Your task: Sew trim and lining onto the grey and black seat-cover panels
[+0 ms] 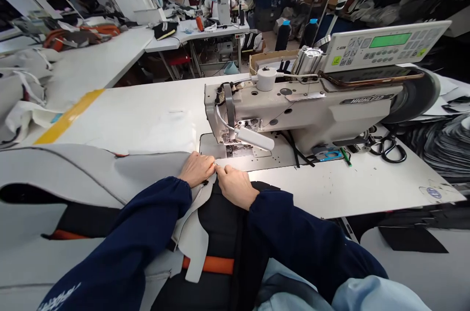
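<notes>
Both hands meet at the front edge of the sewing machine's bed, with the fingertips almost touching. My left hand is closed on the edge of a large light-grey fabric piece that spreads out to the left. Pinched at the same edge, my right hand sits above a black padded panel; what exactly lies between its fingertips is too small to make out. A loose grey strip hangs over the black panel, beside an orange band. The sewing machine stands just beyond the hands, its needle area apart from the fabric.
Black scissors, a green pen and a blue tool lie right of the machine. A phone rests on top, below the control panel. Stacked dark pieces stand at far right. Yellow tape crosses the table.
</notes>
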Demonstrator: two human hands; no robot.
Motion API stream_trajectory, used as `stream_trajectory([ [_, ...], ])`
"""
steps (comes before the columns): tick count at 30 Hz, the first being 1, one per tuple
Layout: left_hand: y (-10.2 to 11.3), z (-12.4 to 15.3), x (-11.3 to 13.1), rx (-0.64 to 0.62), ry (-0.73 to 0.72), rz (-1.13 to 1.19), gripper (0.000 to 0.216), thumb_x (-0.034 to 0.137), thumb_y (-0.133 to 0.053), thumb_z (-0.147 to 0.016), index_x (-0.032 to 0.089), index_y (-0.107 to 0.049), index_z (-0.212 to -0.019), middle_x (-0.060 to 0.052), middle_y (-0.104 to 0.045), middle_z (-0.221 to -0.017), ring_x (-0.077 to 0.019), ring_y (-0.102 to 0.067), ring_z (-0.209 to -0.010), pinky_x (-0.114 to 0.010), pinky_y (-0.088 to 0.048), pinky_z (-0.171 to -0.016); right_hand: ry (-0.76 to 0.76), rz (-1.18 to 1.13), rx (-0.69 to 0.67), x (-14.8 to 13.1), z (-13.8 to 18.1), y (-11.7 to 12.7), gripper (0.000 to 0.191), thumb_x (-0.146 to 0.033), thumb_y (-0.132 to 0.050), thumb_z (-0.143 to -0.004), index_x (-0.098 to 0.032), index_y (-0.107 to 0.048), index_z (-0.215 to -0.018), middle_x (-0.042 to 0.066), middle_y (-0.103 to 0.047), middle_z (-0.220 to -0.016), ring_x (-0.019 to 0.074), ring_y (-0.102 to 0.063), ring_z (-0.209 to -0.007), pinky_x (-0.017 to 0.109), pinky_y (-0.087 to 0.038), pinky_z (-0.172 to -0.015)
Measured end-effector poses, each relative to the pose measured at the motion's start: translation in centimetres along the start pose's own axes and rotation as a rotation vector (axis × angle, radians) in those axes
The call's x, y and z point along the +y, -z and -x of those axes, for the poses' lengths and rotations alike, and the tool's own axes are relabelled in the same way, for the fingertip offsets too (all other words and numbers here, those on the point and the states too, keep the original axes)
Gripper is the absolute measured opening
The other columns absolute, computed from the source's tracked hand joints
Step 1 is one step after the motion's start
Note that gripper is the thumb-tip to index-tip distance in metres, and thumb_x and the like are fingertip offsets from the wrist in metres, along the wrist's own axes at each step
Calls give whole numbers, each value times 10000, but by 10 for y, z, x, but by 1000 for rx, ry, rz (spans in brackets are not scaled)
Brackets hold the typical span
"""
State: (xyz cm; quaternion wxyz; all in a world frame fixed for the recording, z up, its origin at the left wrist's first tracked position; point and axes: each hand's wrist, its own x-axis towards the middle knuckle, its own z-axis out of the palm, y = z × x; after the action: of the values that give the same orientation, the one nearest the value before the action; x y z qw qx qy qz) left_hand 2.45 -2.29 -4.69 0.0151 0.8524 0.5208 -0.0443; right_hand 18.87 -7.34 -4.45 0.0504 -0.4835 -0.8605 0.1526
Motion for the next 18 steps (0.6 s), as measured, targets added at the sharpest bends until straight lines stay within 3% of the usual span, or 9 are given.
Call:
stream_trajectory([
  [4,9,-5,-9,-72,43,288,280,342,-315,-853,189,-518,-735,-4,-590,-642,-169,-537,-668,-345,-361,-761,79,55,-21,-1,-4,-3,422,-175,-311,-919,-73,-365,-1325,161,-611,-1012,256,-636,-807,327,-459,-607],
  [10,24,14,-18,-194,204,1030,327,484,-408,-780,175,-488,-710,38,-454,-569,-105,-410,-523,-236,-350,-506,-12,-88,7,5,-3,-1,363,-384,-316,-975,-176,-413,-1255,100,-658,-1032,235,-655,-808,294,-441,-634],
  [18,25,45,-20,-170,358,1182,368,513,-494,-753,161,-580,-819,18,-490,-599,-112,-422,-531,-236,-323,-484,62,-120,75,8,-3,-2,345,-432,-320,-973,-173,-510,-1096,72,-645,-951,217,-626,-759,277,-370,-548],
])
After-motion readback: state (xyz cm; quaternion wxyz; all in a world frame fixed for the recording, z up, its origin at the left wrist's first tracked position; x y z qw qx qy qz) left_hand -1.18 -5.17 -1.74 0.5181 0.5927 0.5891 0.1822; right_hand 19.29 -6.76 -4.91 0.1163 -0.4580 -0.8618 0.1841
